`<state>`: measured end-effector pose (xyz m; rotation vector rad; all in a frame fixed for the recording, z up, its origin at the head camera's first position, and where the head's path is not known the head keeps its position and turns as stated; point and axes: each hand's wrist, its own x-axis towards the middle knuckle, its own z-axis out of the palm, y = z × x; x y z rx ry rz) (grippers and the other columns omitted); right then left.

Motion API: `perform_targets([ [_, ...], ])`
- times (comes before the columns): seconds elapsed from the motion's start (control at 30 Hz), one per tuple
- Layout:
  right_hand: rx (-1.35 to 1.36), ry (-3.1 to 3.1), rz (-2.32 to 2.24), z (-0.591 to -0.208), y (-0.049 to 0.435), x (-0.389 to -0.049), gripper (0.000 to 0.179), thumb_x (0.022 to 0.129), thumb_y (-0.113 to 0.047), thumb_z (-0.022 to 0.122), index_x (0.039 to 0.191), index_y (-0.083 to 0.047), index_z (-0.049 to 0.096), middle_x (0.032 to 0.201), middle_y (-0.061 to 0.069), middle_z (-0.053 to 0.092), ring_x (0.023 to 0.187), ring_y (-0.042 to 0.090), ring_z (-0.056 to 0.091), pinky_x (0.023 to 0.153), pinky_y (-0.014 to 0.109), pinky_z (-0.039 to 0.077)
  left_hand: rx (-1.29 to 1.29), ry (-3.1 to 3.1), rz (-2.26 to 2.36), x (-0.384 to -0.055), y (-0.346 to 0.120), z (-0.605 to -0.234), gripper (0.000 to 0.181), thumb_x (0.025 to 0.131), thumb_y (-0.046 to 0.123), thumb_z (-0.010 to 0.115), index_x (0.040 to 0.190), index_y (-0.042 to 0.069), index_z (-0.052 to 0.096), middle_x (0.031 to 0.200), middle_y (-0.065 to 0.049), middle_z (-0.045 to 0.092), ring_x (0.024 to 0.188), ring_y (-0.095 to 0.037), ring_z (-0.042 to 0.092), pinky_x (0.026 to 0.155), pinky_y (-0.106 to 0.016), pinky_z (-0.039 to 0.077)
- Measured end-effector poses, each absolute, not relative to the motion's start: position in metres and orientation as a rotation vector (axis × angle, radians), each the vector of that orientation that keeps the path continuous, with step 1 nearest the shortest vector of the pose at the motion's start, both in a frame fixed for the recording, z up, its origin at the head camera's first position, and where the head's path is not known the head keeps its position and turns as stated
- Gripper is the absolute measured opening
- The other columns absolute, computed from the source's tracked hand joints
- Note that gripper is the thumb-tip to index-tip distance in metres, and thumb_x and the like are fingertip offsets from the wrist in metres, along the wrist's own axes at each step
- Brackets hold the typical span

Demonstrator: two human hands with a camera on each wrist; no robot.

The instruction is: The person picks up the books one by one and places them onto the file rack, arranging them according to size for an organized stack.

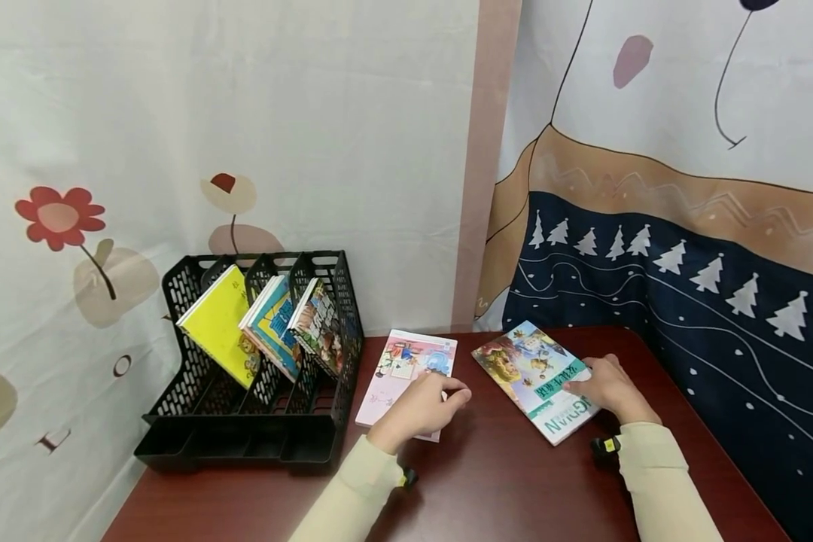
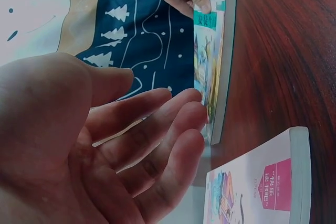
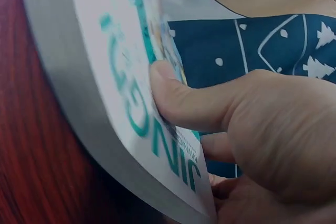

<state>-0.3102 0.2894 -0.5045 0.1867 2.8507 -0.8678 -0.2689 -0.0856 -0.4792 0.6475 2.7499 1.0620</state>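
Observation:
On the right of the table lies a colourful book with a green title band. My right hand grips its right edge, the thumb on the cover and the other fingers at the side; in the right wrist view the cover bends slightly near the thumb. A pink book lies to the left of it. Over that pink book hovers my left hand, fingers relaxed and loosely bent. The left wrist view shows the palm holding nothing, with the pink book beyond the fingertips.
A black desktop file rack stands at the left, with a yellow book, blue-covered books and another picture book leaning in its slots. Patterned curtains hang behind and to the right of the dark red table.

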Motion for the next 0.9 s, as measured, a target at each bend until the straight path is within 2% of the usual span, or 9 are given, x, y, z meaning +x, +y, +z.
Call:
perform_targets([
  [0.17, 0.083, 2.836, -0.904, -0.502, 0.295, -0.309, 0.070, 0.099, -0.030, 0.080, 0.142, 0.014, 0.047, 0.122, 0.029, 0.062, 0.105, 0.036, 0.060, 0.092, 0.048, 0.052, 0.668, 2.764, 1.060, -0.269, -0.085, -0.480, 0.030, 0.111, 0.037, 0.065, 0.124, 0.017, 0.084, 0.099, 0.007, 0.084, 0.076, 0.000, 0.067, 0.076, -0.028, 0.056],
  [0.27, 0.004, 2.828, -0.957, -0.500, 0.294, -0.308, 0.056, 0.102, -0.026, 0.076, 0.136, 0.006, 0.046, 0.109, 0.020, 0.066, 0.095, 0.029, 0.064, 0.085, 0.039, 0.050, 0.688, 2.781, 1.045, -0.269, -0.086, -0.480, 0.030, 0.111, 0.037, 0.065, 0.123, 0.017, 0.084, 0.098, 0.006, 0.085, 0.080, 0.001, 0.069, 0.084, -0.031, 0.058],
  [0.43, -0.045, 2.821, -1.072, -0.496, 0.289, -0.305, 0.056, 0.107, -0.023, 0.070, 0.149, 0.005, 0.048, 0.114, 0.020, 0.070, 0.091, 0.023, 0.067, 0.084, 0.034, 0.050, 0.709, 2.807, 1.016, -0.269, -0.088, -0.482, 0.030, 0.111, 0.036, 0.064, 0.123, 0.017, 0.084, 0.098, 0.009, 0.084, 0.087, 0.000, 0.071, 0.092, -0.034, 0.060],
  [0.53, -0.075, 2.798, -1.151, -0.491, 0.287, -0.303, 0.062, 0.109, -0.023, 0.068, 0.158, 0.006, 0.045, 0.116, 0.019, 0.072, 0.089, 0.021, 0.069, 0.083, 0.032, 0.052, 0.714, 2.809, 1.022, -0.269, -0.088, -0.483, 0.029, 0.111, 0.036, 0.064, 0.123, 0.018, 0.084, 0.097, 0.010, 0.084, 0.085, 0.001, 0.070, 0.090, -0.032, 0.059],
  [0.77, -0.135, 2.703, -1.367, -0.476, 0.276, -0.301, 0.064, 0.111, -0.026, 0.066, 0.163, 0.001, 0.040, 0.119, 0.017, 0.076, 0.088, 0.021, 0.074, 0.078, 0.028, 0.061, 0.652, 2.764, 1.151, -0.270, -0.086, -0.482, 0.034, 0.113, 0.038, 0.061, 0.134, 0.018, 0.079, 0.103, 0.006, 0.086, 0.081, -0.002, 0.070, 0.083, -0.031, 0.057],
  [0.9, -0.157, 2.620, -1.556, -0.467, 0.261, -0.300, 0.063, 0.113, -0.027, 0.066, 0.165, -0.003, 0.039, 0.127, 0.022, 0.075, 0.090, 0.021, 0.077, 0.078, 0.028, 0.065, 0.563, 2.774, 1.236, -0.272, -0.086, -0.480, 0.040, 0.114, 0.048, 0.057, 0.128, 0.017, 0.080, 0.101, 0.002, 0.086, 0.080, -0.005, 0.071, 0.078, -0.033, 0.056],
])
